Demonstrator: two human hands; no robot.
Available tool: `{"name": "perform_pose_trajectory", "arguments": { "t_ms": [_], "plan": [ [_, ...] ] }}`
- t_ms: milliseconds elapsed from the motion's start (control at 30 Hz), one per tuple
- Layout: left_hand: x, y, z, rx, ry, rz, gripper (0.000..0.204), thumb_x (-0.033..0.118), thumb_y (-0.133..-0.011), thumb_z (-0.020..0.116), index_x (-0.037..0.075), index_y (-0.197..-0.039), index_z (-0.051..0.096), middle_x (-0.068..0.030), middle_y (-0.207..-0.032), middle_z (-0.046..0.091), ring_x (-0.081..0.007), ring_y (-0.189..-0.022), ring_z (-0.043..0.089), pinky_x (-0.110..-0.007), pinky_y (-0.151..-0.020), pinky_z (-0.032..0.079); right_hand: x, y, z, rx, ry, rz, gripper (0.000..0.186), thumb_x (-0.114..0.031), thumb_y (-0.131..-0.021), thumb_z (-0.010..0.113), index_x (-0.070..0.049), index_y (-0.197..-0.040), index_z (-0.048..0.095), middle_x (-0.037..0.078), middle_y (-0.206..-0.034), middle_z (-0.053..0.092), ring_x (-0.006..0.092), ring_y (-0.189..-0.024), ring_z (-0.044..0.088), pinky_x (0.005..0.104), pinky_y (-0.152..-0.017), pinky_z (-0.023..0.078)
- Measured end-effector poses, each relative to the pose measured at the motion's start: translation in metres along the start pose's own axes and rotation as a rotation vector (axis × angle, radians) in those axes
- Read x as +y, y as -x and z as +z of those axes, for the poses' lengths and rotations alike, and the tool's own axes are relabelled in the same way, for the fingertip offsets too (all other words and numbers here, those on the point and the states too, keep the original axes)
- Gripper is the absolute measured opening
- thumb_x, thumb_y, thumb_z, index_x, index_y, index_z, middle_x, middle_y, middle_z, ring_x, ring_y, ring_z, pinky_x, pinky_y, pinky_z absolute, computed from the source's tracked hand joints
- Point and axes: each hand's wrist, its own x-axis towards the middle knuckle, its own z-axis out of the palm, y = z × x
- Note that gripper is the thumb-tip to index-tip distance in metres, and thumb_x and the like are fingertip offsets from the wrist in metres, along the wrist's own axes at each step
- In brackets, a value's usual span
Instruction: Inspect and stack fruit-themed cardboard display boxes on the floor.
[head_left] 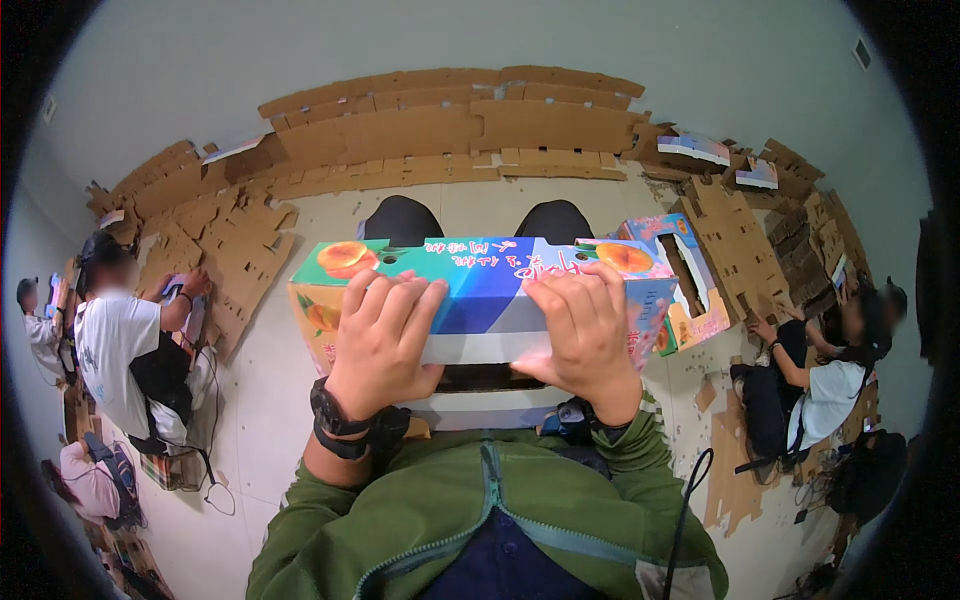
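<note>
A colourful printed cardboard carton with peach pictures rests across my lap. Its top is green, blue and pink, and a dark slot shows in the side toward me. My left hand grips its left half, fingers curled over the top panel and thumb near the slot. On the right half, my right hand holds on the same way, with its fingertips bent over the upper panel. Both thumbs lie low along the white edge by the slot.
A second printed carton with a long cut-out stands on the floor by my right knee. Flattened brown cardboard lines the wall ahead. People sit working at the left and the right, beside more cardboard sheets.
</note>
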Motion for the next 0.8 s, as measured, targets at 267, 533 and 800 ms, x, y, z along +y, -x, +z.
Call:
{"name": "perform_pose_trajectory", "arguments": {
  "t_ms": [267,533,800],
  "plan": [
    [0.0102,-0.0002,-0.0023,-0.104,-0.045,-0.044,0.083,0.014,-0.053,0.076,0.014,-0.135,0.067,-0.0100,-0.110,0.056,-0.0312,-0.105,0.058,-0.052,-0.108,0.040,-0.0051,0.0019,-0.0062,-0.053,-0.017,0.037,0.096,-0.038,-0.048,0.094,-0.006,-0.132,0.061,0.010,-0.119,0.060,0.0298,-0.111,0.057,0.0522,-0.106,0.043],
    [0.0089,-0.0050,-0.0001,-0.080,-0.031,-0.022,0.080,0.016,-0.052,0.076,0.013,-0.132,0.069,-0.0110,-0.112,0.057,-0.0333,-0.107,0.058,-0.053,-0.109,0.041,-0.0017,0.0013,-0.0044,-0.046,-0.024,0.057,0.090,-0.037,-0.049,0.093,-0.005,-0.126,0.061,0.011,-0.115,0.061,0.0340,-0.107,0.058,0.0540,-0.101,0.044],
    [0.0052,-0.0072,-0.0032,-0.094,0.006,-0.003,0.076,0.015,-0.053,0.075,0.012,-0.129,0.071,-0.0067,-0.105,0.058,-0.0289,-0.100,0.060,-0.049,-0.105,0.043,0.0041,0.0026,-0.0048,-0.036,-0.034,0.011,0.088,-0.044,-0.053,0.091,-0.007,-0.127,0.063,0.009,-0.116,0.063,0.0312,-0.107,0.060,0.0568,-0.107,0.043]
  ]
}}
